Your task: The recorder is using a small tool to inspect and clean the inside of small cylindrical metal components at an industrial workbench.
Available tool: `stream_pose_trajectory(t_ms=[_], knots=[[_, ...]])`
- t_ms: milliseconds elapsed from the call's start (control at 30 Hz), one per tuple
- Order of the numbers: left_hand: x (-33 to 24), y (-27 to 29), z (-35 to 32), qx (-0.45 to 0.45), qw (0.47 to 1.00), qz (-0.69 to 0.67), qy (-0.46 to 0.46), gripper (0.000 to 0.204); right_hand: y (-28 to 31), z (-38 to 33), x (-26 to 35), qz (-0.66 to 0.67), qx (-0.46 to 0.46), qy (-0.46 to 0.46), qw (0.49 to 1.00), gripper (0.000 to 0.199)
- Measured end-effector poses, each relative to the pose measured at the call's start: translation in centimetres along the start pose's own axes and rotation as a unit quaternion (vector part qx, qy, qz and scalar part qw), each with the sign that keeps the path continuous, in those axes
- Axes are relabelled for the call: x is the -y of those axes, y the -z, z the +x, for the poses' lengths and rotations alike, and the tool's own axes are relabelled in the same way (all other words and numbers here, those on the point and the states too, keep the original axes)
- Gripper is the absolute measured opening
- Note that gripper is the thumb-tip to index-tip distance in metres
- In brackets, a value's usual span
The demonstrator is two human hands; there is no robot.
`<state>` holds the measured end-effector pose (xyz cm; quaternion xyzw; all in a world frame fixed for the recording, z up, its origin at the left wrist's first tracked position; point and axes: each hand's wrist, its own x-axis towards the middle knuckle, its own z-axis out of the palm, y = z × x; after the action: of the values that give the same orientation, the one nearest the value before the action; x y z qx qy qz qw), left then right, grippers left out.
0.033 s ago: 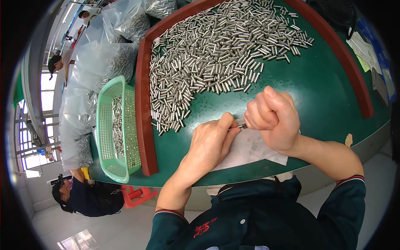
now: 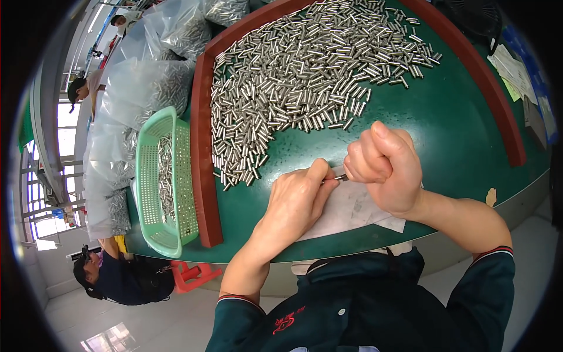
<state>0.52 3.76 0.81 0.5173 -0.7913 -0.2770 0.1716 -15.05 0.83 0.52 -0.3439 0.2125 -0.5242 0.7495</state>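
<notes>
Above a white paper sheet (image 2: 349, 210) on the green table, my two hands meet. My left hand (image 2: 296, 196) pinches a small metal pin between thumb and fingers; most of it is covered. From the little-finger side of my right fist (image 2: 384, 170), a short dark metal piece (image 2: 340, 178) points at the left fingertips. Whether it belongs to the pin or to a separate tool I cannot tell. The right thumb points upward. Beyond my hands spreads a large pile of shiny metal pins (image 2: 305, 70), loose and in many directions.
Dark red rails (image 2: 204, 158) border the work area left, back and right. A green perforated basket (image 2: 190, 217) with metal pins stands outside the left rail. Clear bags (image 2: 141, 88) of pins line up behind it. Papers (image 2: 512, 70) lie at far right. A co-worker (image 2: 126, 276) is at lower left.
</notes>
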Motion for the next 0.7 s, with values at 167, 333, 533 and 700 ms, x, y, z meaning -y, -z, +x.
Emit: stream_pose_trajectory(t_ms=[167,333,533,700], knots=[[0.02,-0.11,0.13,-0.003,1.000,-0.008,-0.005,0.013,0.17,0.04,0.02,0.004,0.002,0.003,1.000,0.047],[-0.10,-0.16,0.15,-0.014,1.000,-0.014,-0.003,0.013,0.18,-0.03,-0.07,0.005,0.001,0.003,1.000,0.046],[-0.13,-0.27,0.17,-0.018,1.000,-0.021,0.004,0.013,-0.07,-0.69,-0.50,-0.022,0.019,0.017,0.999,0.045],[0.08,-0.25,0.53,-0.013,1.000,-0.027,-0.002,0.013,-0.03,-0.76,-0.91,-0.057,0.024,0.044,0.997,0.041]])
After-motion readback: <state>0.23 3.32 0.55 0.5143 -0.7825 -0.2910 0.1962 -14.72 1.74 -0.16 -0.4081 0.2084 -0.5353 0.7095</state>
